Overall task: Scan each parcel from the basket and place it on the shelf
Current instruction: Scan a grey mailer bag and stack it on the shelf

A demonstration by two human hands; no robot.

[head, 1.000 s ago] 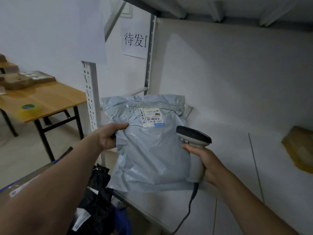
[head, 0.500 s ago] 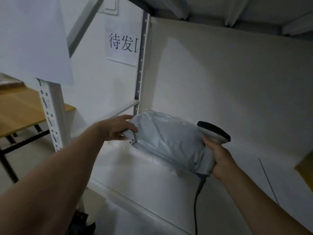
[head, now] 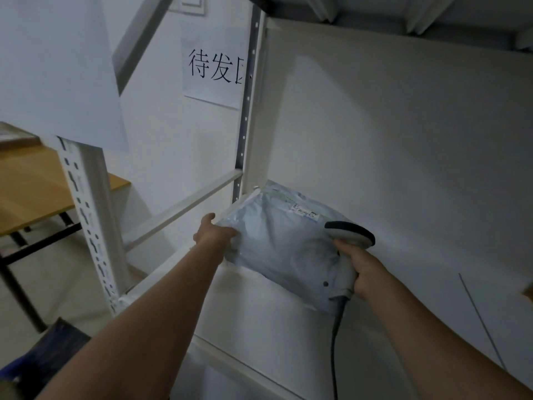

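Change: the grey parcel (head: pixel 285 249), held upright in front of the shelf (head: pixel 259 319) with its label toward the camera a second ago, has been tipped over and carried in toward the back left corner.
Meaning for task: scanning of this parcel is judged finished, and the placing step is nearly complete. Only the release is left.
Parcel position: it is set on the shelf board, its far end close to the back wall by the rear upright. The near edge looks slightly raised, though contact there cannot be confirmed.
Long axis: it is run diagonally, from the back left corner toward the front right.
Facing: the broad face with the white label (head: pixel 305 215) is turned upward, and the label end is pointed toward the back wall.
Left hand (head: pixel 215 233): the parcel's left edge is pinched, thumb on top and fingers hidden beneath.
Right hand (head: pixel 366 272): the fingers are wrapped fully round the handle of the scanner (head: pixel 350 235), which is held against the parcel's right side with its head up and its cable (head: pixel 334 342) hanging below.
Next: the left grip can be let go once the parcel is lying flat.
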